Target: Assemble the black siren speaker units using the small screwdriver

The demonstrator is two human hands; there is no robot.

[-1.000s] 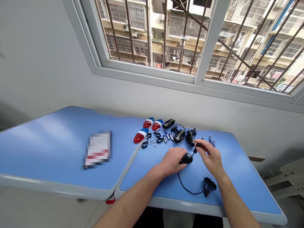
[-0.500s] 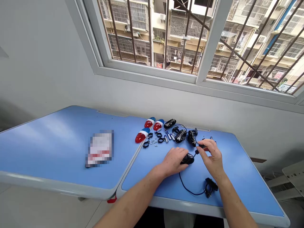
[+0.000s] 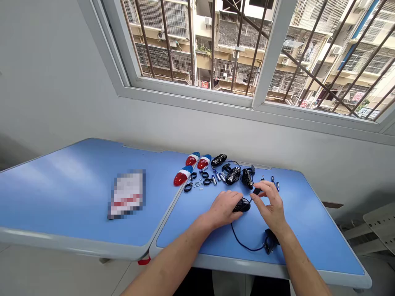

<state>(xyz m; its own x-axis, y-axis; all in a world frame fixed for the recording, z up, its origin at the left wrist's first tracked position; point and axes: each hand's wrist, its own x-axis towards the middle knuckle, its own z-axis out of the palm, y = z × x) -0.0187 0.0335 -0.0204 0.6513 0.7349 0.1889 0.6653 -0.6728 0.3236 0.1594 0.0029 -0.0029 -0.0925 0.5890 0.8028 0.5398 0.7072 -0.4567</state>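
A black oval housing (image 3: 243, 205) lies on the blue table, with my left hand (image 3: 224, 209) closed around its left side, thumb in front and fingers over the top. My right hand (image 3: 270, 207) pinches a small screwdriver (image 3: 256, 191) with a black handle, tilted down toward the housing's right end. The tip is too small to make out. From the housing a black cable (image 3: 243, 246) curves to a black clamp piece (image 3: 269, 241), partly hidden behind my right forearm.
Behind my hands lie several black housings (image 3: 233, 176), three red-white-blue covers (image 3: 183, 175), black ring clamps (image 3: 207, 181), small screws (image 3: 197, 184) and batteries (image 3: 214, 180). More batteries (image 3: 277, 186) are at the right. A blurred packet (image 3: 127, 193) rests on the left table (image 3: 77, 197).
The view has shifted slightly. My right hand has moved a little left with the screwdriver, its fingers closer to the housing. My left hand keeps its hold.
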